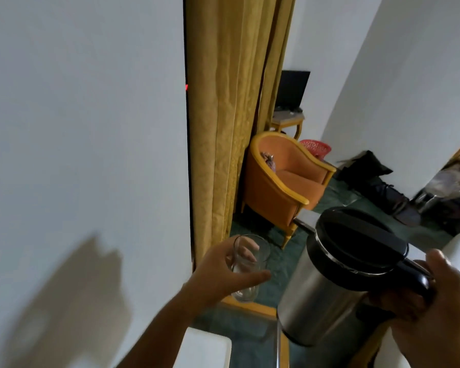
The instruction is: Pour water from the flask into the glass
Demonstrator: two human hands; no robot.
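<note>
My left hand (223, 272) is wrapped around a clear drinking glass (247, 269), held up in the air near the wall's corner. The glass looks empty apart from perhaps a little at its base. To its right, my right hand (436, 301) grips the black handle of a steel flask (319, 296) with a black lid. The flask leans slightly toward the glass, lid on top, with a gap between the two. No water is visibly flowing.
A white wall (85, 155) fills the left, edged by a gold curtain (223, 115). Beyond stand an orange armchair (284, 181), a small table with a dark screen (292, 91), a red basket (315, 147) and dark bags (369, 168) on green carpet. A white surface (205, 349) lies below.
</note>
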